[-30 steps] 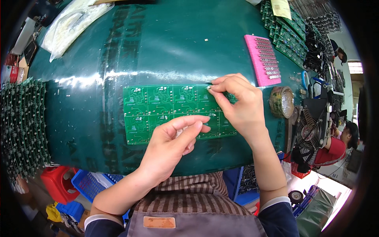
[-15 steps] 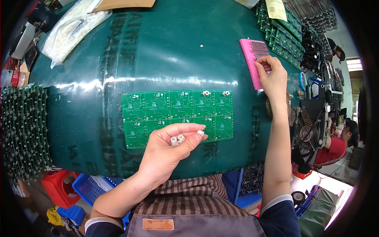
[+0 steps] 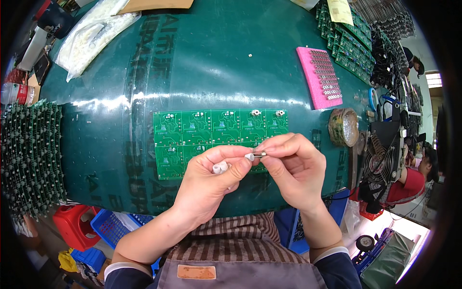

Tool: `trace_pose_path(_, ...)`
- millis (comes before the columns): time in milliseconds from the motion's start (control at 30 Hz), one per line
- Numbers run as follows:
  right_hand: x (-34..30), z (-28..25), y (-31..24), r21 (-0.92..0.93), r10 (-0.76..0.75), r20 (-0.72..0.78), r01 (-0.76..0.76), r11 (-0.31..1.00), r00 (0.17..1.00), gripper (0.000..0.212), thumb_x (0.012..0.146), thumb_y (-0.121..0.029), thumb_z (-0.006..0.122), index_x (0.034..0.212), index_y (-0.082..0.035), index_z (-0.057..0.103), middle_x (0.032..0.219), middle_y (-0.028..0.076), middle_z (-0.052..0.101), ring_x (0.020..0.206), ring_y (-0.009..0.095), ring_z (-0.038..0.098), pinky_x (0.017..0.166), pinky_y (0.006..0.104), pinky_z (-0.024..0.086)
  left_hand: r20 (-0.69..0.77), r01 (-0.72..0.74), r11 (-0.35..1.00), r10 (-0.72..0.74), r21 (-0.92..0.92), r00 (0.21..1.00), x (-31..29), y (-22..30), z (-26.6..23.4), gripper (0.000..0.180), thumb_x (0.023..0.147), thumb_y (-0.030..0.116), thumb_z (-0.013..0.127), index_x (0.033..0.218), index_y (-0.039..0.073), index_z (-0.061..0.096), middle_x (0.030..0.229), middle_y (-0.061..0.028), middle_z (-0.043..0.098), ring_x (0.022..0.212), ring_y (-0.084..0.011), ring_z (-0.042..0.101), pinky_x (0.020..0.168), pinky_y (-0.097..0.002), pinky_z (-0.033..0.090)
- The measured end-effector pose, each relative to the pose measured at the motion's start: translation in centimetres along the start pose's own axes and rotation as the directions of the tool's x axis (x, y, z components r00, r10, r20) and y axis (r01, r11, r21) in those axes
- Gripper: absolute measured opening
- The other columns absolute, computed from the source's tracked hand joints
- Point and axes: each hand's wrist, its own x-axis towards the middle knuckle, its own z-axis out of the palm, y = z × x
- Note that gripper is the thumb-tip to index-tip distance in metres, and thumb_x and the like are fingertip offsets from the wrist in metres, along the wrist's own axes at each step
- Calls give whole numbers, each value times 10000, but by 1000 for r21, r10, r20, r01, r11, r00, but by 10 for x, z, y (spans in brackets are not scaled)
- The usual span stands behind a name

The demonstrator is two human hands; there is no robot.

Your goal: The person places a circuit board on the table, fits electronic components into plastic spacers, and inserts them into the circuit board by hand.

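Note:
My left hand [image 3: 204, 180] pinches a small white plastic sleeve [image 3: 249, 157] between thumb and forefinger. A few more white sleeves [image 3: 220, 167] rest in its curled fingers. My right hand [image 3: 302, 174] grips a tiny metal component with thin leads [image 3: 261, 154], its lead end meeting the pinched sleeve; whether the leads are inside it I cannot tell. Beneath both hands lies a green circuit board panel [image 3: 185, 127], its lower right part covered by them. Two fitted round parts [image 3: 255, 112] stand on its upper right edge.
A pink foam block [image 3: 308, 79] holding rows of metal components lies at the far right, with a round tin [image 3: 343, 127] nearer me. Stacked circuit boards [image 3: 31, 154] flank the left, others [image 3: 353, 50] the far right. A plastic bag of white parts [image 3: 94, 36] lies far left.
My right hand has come from the pink foam block to my left hand, carrying a metal component. My left hand stays over the board with the white sleeves.

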Motion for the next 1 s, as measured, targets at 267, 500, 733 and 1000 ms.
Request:
trace_pose_path(267, -3, 0, 4, -168, -48, 2, 48, 985, 999, 129, 781, 99, 650, 877, 21, 613, 902, 122, 641, 850, 182, 643, 747, 275, 526, -39, 16, 1000, -16, -2, 999, -4, 0, 0, 200, 860, 109, 666, 1038, 20, 647, 856, -19, 645, 597, -9, 417, 497, -172, 310)
trace_pose_path(500, -1, 2, 0, -311, -132, 45, 139, 940, 990, 124, 738, 74, 698, 830, 0, 657, 861, 106, 676, 818, 189, 660, 729, 284, 527, -56, 10, 998, -6, 67, 998, -7, 1, -3, 220, 828, 91, 699, 1029, 24, 640, 833, -19, 654, 581, -5, 424, 488, -168, 316)
trace_pose_path(733, 13, 0, 2, -188, 28, 132, -3, 982, 991, 119, 755, 122, 653, 848, 50, 632, 868, 142, 656, 852, 204, 640, 760, 302, 518, -64, 28, 999, -26, 32, 998, -9, 5, -4, 305, 837, 119, 697, 1096, 21, 571, 886, -50, 663, 599, -6, 441, 503, -162, 339)
trace_pose_path(1000, 72, 9, 11, -667, -19, 140, 109, 737, 990, 73, 774, -44, 656, 824, 8, 651, 782, 117, 671, 707, 208, 667, 640, 298, 516, -78, -28, 999, 30, 22, 996, -9, -1, -10, 271, 976, 206, 451, 1136, 1, 530, 1083, -166, 611, 670, -77, 474, 619, -223, 396)
